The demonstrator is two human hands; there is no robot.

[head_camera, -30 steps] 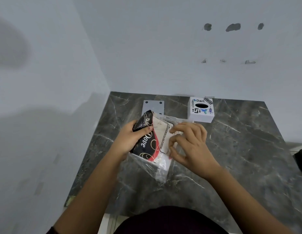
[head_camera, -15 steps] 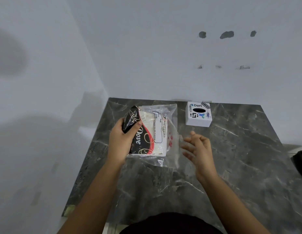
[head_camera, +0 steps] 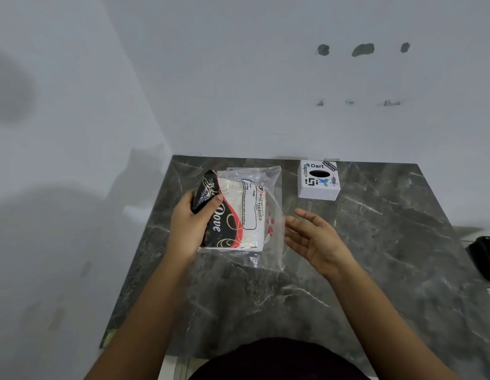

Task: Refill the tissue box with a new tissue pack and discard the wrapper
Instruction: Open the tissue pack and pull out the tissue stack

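My left hand [head_camera: 187,226] grips the left end of a tissue pack [head_camera: 235,215], black, red and white, still in its clear plastic wrapper [head_camera: 274,242], which hangs loose past the pack on the right. The pack is held just above the dark marble table [head_camera: 375,256]. My right hand [head_camera: 318,239] is open, palm turned left, a little to the right of the wrapper and apart from it. The white cube tissue box [head_camera: 318,183], printed with stickers and a dark oval slot on top, stands at the back of the table, right of the pack.
White walls close in at the back and the left. A grey plate edge [head_camera: 233,169] peeks out behind the pack. A black object [head_camera: 486,256] lies off the table's right edge. Bare marble lies in front of my hands.
My right hand has let go of the pack and drawn off to the right, open. The left hand has turned the pack flatter and lifted it toward the back.
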